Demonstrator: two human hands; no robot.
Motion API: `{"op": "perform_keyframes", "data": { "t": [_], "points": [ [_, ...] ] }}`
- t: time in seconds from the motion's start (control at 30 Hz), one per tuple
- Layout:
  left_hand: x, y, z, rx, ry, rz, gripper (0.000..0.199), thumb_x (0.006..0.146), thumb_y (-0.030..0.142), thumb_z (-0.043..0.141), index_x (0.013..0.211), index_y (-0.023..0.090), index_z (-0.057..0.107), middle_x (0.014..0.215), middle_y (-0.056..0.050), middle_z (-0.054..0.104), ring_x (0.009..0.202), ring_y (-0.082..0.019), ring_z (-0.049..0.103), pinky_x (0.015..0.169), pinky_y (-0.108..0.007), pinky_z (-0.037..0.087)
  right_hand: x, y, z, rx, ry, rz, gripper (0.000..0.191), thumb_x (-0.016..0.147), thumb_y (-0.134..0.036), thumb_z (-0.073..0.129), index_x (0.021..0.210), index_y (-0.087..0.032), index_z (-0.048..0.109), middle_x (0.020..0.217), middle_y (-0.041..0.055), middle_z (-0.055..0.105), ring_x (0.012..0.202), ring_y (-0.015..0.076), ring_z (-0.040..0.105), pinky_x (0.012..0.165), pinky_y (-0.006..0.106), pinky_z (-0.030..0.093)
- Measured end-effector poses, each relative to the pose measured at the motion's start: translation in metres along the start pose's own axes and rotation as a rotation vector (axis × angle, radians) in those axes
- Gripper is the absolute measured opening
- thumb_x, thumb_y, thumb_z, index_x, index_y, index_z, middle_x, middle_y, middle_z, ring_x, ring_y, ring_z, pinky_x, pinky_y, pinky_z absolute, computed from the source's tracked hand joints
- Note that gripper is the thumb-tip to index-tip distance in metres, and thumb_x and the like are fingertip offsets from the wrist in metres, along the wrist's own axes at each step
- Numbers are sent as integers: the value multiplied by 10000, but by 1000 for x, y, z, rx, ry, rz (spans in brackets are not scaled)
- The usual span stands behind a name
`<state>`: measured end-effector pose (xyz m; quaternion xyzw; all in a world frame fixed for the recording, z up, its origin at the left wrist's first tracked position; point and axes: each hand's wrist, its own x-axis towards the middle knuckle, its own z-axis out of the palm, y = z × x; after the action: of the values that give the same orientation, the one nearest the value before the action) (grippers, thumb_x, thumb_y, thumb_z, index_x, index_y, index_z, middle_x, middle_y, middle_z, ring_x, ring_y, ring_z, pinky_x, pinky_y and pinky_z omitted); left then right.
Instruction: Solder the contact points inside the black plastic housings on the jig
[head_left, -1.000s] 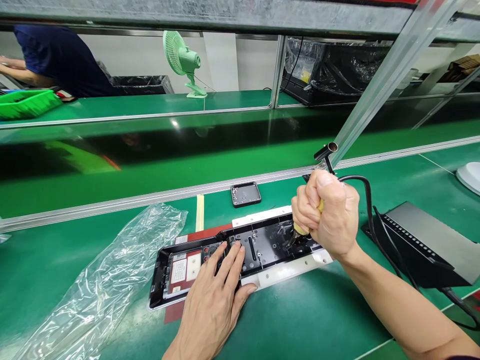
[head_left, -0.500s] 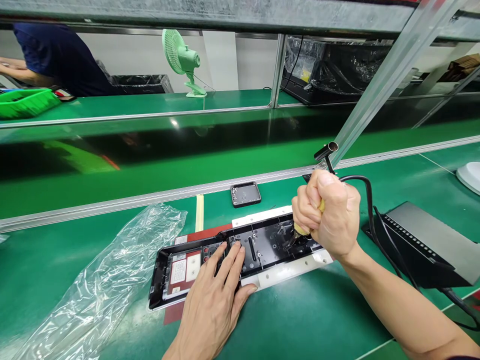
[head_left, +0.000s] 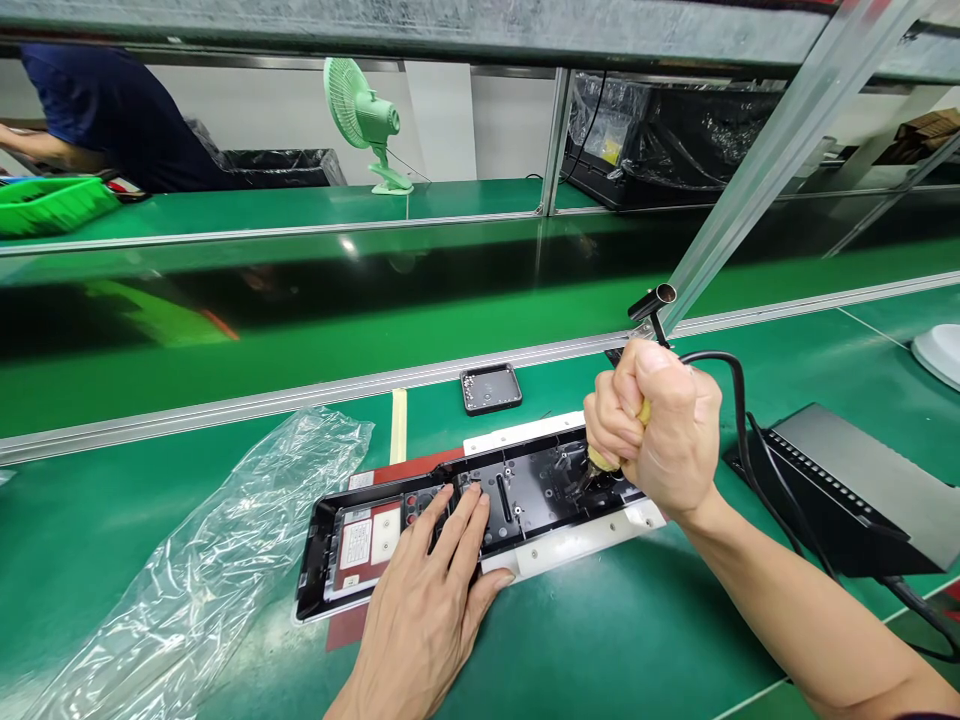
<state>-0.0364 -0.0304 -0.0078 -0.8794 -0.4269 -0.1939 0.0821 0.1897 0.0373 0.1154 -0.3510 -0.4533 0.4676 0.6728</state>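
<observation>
A long black plastic housing point(head_left: 540, 490) lies open side up, slanting across a white fixture point(head_left: 592, 535) on the green bench. My left hand point(head_left: 431, 590) rests flat on the housing's middle with its fingers stretched out. Over the right part of the housing, my right hand point(head_left: 656, 430) is a fist, thumb uppermost, around a yellow-handled screwdriver point(head_left: 602, 460). Its dark tip points down into the housing; the exact contact point cannot be made out. Behind the housing sits a small black tray point(head_left: 491, 388) with tiny metal parts, probably screws.
Clear plastic film point(head_left: 225, 540) lies on the left. To the right are a black and grey box point(head_left: 847, 490) and a thick black cable point(head_left: 739, 400). A metal post point(head_left: 780, 170) slants down behind my right hand. Across the green belt are a fan point(head_left: 364, 110) and another person point(head_left: 112, 120).
Both my hands and the screwdriver hold practically the same pose. The housing's left end has shifted very slightly. Across the belt, the other person has moved a little to the left.
</observation>
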Motion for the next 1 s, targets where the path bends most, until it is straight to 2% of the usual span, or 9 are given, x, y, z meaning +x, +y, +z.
{"op": "perform_keyframes", "data": {
  "t": [0.77,1.0],
  "points": [
    [1,1,-1,-8,-7,-2,577,1032,442,520,1509,119,475,1534,-80,564,1380,-357,508,1033,-498,533,-4,-2,4,-1,-6,10,567,890,-490,711,600,-236,295,475,-86,227,373,66,202,304,201,199],
    [1,1,-1,-39,1,-20,577,1026,439,534,1520,148,467,1532,-75,566,1376,-356,521,1040,-498,526,-4,-2,3,4,-5,0,579,877,-510,730,598,-235,304,472,-86,237,370,65,210,301,203,206]
  ]
}}
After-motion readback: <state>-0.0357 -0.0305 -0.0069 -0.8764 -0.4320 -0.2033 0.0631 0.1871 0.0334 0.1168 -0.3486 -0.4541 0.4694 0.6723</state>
